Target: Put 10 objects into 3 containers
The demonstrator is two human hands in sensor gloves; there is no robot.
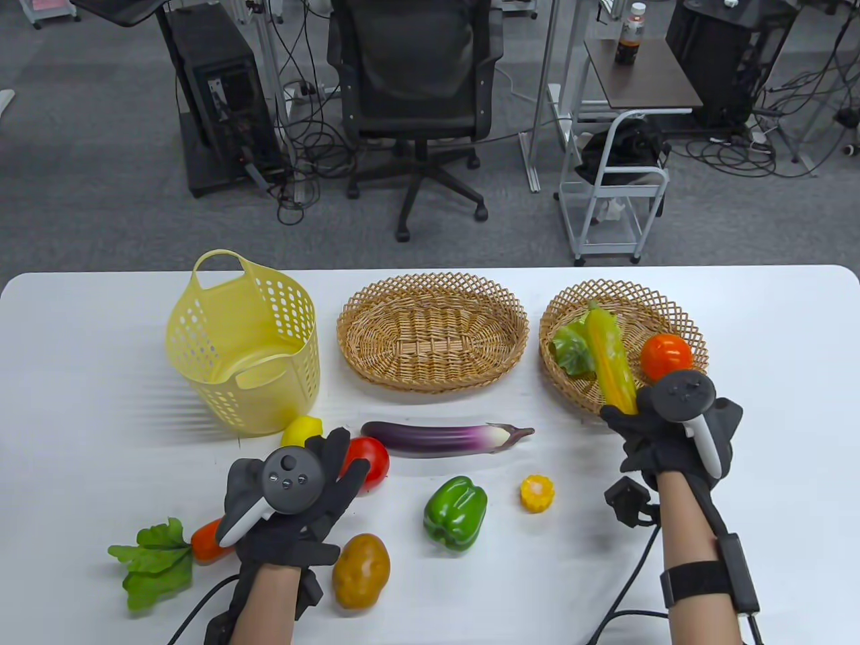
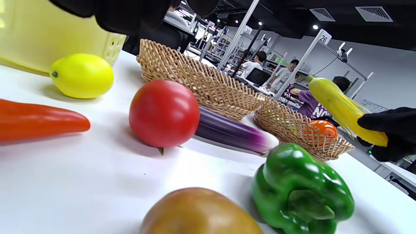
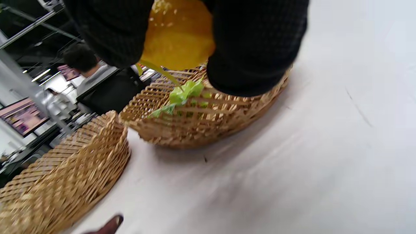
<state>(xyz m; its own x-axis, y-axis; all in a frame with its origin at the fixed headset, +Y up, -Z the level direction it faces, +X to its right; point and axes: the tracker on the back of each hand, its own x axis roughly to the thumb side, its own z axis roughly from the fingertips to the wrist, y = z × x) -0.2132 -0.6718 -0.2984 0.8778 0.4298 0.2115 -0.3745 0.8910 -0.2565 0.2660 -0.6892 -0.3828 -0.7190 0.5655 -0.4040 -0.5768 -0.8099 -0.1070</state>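
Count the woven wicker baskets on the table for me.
2. The middle wicker basket sits at the table's far centre, and the right wicker basket sits to its right. The yellow plastic basket at the left is not wicker.

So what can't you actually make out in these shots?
- Table view: whether the left hand touches the tomato; the fingers cover its near side.
- Table view: most of the carrot, under that hand, and the lemon, partly behind it.
- Right wrist view: the corn shows only between gloved fingers; the picture is motion-blurred.
- Left wrist view: the potato, cut off by the bottom edge.
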